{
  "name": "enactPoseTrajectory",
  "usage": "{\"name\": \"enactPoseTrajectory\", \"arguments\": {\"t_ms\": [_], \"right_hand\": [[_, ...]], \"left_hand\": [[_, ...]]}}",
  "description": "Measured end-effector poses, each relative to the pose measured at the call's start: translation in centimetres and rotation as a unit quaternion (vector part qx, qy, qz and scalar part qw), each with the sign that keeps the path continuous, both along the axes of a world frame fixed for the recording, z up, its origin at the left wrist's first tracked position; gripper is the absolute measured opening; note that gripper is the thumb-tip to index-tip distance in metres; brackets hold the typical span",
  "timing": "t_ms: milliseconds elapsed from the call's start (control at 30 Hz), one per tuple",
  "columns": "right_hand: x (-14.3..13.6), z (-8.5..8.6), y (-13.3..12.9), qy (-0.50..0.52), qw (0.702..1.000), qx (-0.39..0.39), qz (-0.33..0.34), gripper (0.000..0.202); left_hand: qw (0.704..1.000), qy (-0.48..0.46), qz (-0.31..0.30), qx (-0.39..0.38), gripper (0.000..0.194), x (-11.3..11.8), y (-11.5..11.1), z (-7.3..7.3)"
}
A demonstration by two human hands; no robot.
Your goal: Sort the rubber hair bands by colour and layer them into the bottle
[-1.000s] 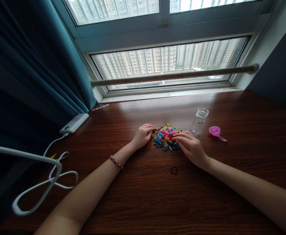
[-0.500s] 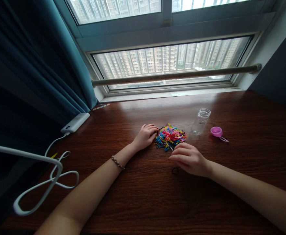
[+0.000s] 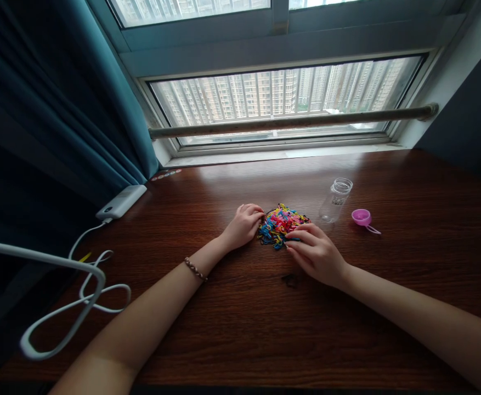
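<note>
A heap of small multicoloured elastic hair bands (image 3: 283, 222) lies on the brown wooden table. My left hand (image 3: 243, 225) rests on the table at the heap's left edge, its loosely curved fingertips touching the outer bands. At the front right of the heap, my right hand (image 3: 316, 253) has its fingertips among the bands, with thumb and forefinger slightly apart and no band visibly held. In front of the heap lie a few black hair bands (image 3: 290, 280), dark against the wood. A braided bracelet (image 3: 195, 269) circles my left wrist.
Behind my right hand stands a clear open bottle (image 3: 334, 203), with a pink cap (image 3: 362, 218) and its loop to the right. A white power bank (image 3: 122, 201) with a looped white cable (image 3: 61, 318) sits at left by the blue curtain (image 3: 112, 109). A rail (image 3: 289, 125) crosses the window.
My right hand has moved from above the black bands in front, forward to the heap, and its fingers have parted. My left hand stays beside the heap. The view has shifted slightly.
</note>
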State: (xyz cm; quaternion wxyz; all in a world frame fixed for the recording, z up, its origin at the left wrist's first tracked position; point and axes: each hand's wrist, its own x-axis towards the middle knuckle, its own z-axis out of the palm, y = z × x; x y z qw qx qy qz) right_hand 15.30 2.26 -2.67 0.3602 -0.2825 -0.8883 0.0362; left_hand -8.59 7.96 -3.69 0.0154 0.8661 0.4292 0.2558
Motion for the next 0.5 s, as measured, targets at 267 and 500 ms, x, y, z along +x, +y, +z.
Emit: {"name": "enactPoseTrajectory", "arguments": {"t_ms": [267,500], "right_hand": [[-0.3,-0.9,0.6,-0.003,0.999,-0.016,-0.049,0.02],[0.0,-0.8,0.9,0.062,0.996,-0.043,-0.045,0.023]], "left_hand": [[0.983,-0.175,0.042,0.022,0.011,-0.2,-0.2,0.3],[0.965,-0.257,0.053,-0.015,0.012,0.6,-1.0,0.6]]}}
